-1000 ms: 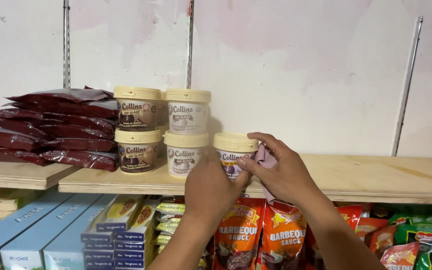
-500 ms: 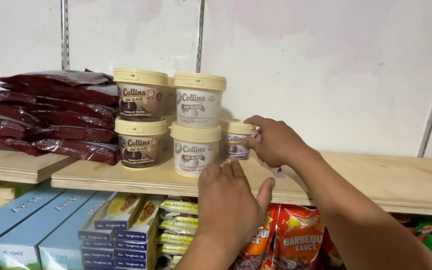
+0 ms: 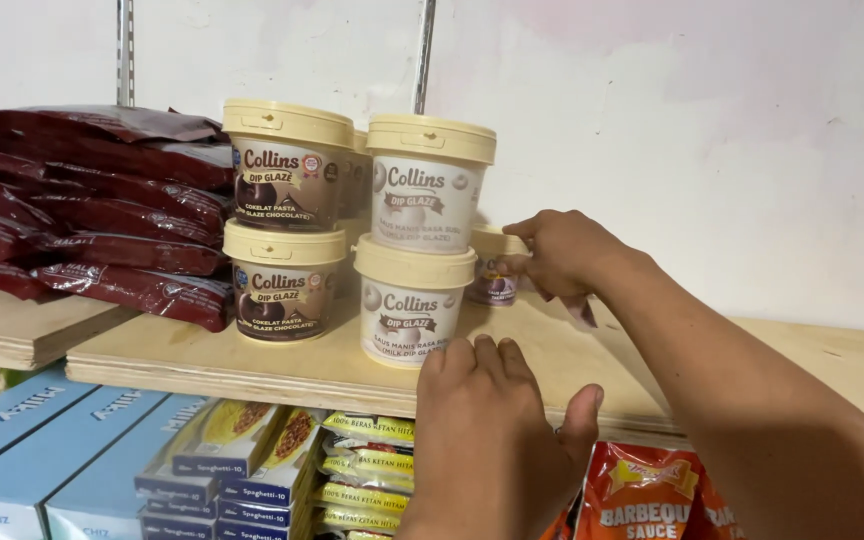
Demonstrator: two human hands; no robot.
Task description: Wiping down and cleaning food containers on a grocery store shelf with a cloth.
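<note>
Right hand (image 3: 567,250) pushed small tub (image 3: 495,268) back, left hand (image 3: 492,420) on shelf (image 3: 282,365)

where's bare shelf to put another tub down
Bare wood lies right of the right hand, along the wooden shelf to the wall. The left is crowded: stacked tubs, then dark red packets. The left hand covers the front edge.

Landmark: stacked cream-lidded tubs (image 3: 382,230) on wooden shelf (image 3: 252,365). Right of them, bare board, open for passing along the wall, except near the small tub (image 3: 497,270) held by right hand (image 3: 567,250) just behind. Left of them, blocked by dark red pouches (image 3: 92,210). In front, narrow strip of board, partly taken by left hand (image 3: 487,430).
</note>
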